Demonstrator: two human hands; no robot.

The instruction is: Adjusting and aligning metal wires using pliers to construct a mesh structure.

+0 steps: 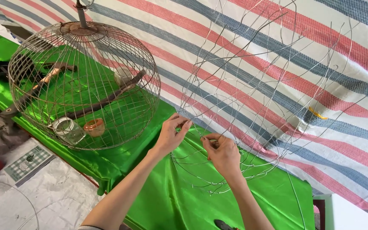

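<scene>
Thin bright metal wire frame (252, 85) over glossy green satin cloth (167, 200); woven striped plastic tarpaulin (320, 64) behind.

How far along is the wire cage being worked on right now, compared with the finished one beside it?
Done: the finished round cage sits complete on the green cloth. The unfinished wire frame already has its curved ribs and lower rings. In hand: the left hand and right hand pinch wires at its lower edge. Left: most cross wires; many rib ends stick out loose on top.
</scene>
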